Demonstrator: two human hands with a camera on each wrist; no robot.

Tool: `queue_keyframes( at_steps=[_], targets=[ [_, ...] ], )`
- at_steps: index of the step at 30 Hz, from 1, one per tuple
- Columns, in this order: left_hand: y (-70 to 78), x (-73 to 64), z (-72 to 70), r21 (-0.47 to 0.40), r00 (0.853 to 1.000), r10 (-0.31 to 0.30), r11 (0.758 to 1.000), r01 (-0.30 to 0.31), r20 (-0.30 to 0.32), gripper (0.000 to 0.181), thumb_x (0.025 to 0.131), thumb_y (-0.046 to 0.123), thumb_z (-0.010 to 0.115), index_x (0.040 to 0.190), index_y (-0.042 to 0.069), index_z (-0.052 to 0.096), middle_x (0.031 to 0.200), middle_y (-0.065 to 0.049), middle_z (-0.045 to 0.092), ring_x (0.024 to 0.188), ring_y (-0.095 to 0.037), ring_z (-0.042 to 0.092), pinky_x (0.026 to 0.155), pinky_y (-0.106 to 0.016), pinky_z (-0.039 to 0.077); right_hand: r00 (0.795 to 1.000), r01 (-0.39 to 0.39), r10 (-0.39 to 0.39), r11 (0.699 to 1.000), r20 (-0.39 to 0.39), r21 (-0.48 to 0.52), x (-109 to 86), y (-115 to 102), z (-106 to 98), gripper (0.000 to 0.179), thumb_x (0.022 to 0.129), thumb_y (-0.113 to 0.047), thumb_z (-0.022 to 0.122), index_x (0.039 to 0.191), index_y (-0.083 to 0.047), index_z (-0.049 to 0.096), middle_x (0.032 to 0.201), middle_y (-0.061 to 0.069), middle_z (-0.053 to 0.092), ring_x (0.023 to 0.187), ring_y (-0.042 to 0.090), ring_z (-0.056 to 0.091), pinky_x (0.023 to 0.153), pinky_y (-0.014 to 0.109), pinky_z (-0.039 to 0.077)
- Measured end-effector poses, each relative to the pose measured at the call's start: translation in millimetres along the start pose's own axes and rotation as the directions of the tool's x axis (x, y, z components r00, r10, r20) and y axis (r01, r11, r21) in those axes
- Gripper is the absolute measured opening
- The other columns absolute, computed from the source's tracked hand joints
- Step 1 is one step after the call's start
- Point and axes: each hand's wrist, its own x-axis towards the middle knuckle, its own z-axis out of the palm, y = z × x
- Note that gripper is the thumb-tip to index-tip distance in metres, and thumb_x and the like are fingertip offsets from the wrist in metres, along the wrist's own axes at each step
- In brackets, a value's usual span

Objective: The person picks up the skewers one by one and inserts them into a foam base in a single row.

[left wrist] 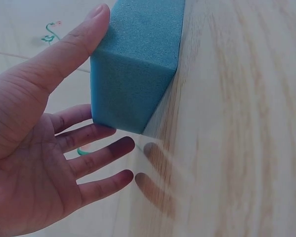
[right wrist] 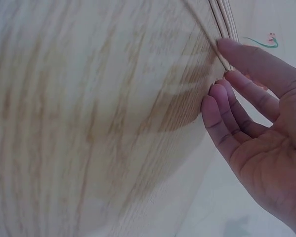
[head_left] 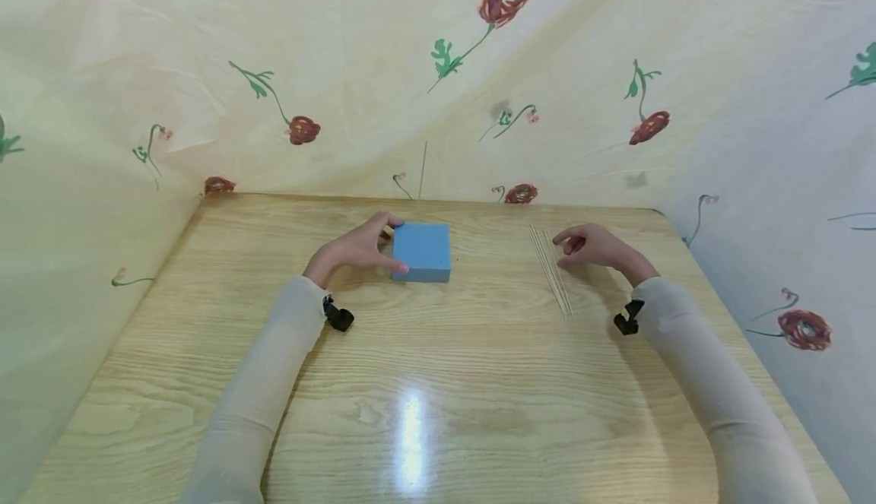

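Note:
My left hand [head_left: 356,244] spans the left side of a blue foam block [head_left: 421,247] lying on the table. Its thumb [left wrist: 91,32] presses near the block's edge, the index finger reaches round the far side, and the other fingers extend below, as the left wrist view shows. Several thin wooden sticks [head_left: 549,270] lie side by side to the right of the block. At their right side my right hand [head_left: 594,247] bends its thumb and index finger to one stick [right wrist: 201,25], which runs between the two tips. The remaining fingers of that hand curl loosely close to the tabletop.
The wood-grain table [head_left: 479,382] is bordered at the back and sides by a flower-printed cloth [head_left: 383,71]. Black wrist mounts [head_left: 338,315] sit on both sleeves. A bright light reflection shows on the near part of the table.

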Motion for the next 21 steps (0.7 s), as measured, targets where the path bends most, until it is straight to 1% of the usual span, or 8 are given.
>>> queue_keyframes(
  at_steps=[7,9,14,16,21],
  targets=[
    [1.4,-0.3,-0.8,-0.009,1.000,-0.002,1.000,0.002,0.002,0.088,0.087,0.025,0.083,0.153,0.005,0.029,0.160,-0.017,0.027,0.142,-0.038,0.037,0.117,-0.053,0.036,1.000,-0.029,0.029,0.999,-0.001,0.018,0.5,-0.2,-3.6,0.044,0.090,-0.012,0.079,0.129,0.005,0.066,0.100,0.018,0.072,0.084,0.015,0.061,0.072,0.024,0.049],
    [1.9,-0.3,-0.8,-0.014,1.000,-0.003,1.000,0.003,0.002,0.089,0.087,0.025,0.084,0.153,0.005,0.029,0.160,-0.017,0.027,0.143,-0.038,0.037,0.118,-0.053,0.036,0.999,-0.042,0.042,0.999,0.003,0.033,0.6,1.0,-5.0,0.044,0.091,-0.011,0.077,0.129,0.007,0.066,0.099,0.019,0.073,0.081,0.014,0.063,0.072,0.026,0.052],
    [2.9,-0.2,-1.2,-0.011,1.000,-0.008,1.000,0.008,0.000,0.088,0.087,0.026,0.084,0.153,0.005,0.029,0.160,-0.016,0.027,0.143,-0.038,0.036,0.118,-0.054,0.035,0.996,-0.081,0.082,0.996,-0.020,0.044,0.6,2.7,-8.2,0.038,0.090,-0.005,0.075,0.125,0.009,0.067,0.096,0.021,0.074,0.075,0.013,0.069,0.071,0.031,0.059],
    [3.1,-0.3,-1.2,-0.006,1.000,-0.011,1.000,0.011,-0.001,0.088,0.087,0.026,0.084,0.153,0.006,0.029,0.160,-0.016,0.028,0.144,-0.038,0.036,0.118,-0.054,0.035,0.994,-0.099,0.100,0.994,-0.035,0.039,0.5,3.3,-9.0,0.036,0.089,-0.003,0.073,0.123,0.009,0.068,0.095,0.021,0.075,0.074,0.014,0.070,0.070,0.032,0.060],
    [2.8,0.3,-1.6,0.002,1.000,-0.011,1.000,0.011,-0.002,0.088,0.087,0.026,0.083,0.153,0.006,0.029,0.160,-0.016,0.027,0.144,-0.037,0.036,0.118,-0.054,0.034,0.991,-0.128,0.129,0.991,-0.043,0.041,-0.9,3.1,-11.1,0.036,0.088,-0.001,0.071,0.123,0.010,0.068,0.095,0.024,0.075,0.073,0.020,0.073,0.070,0.038,0.062]
  ],
)
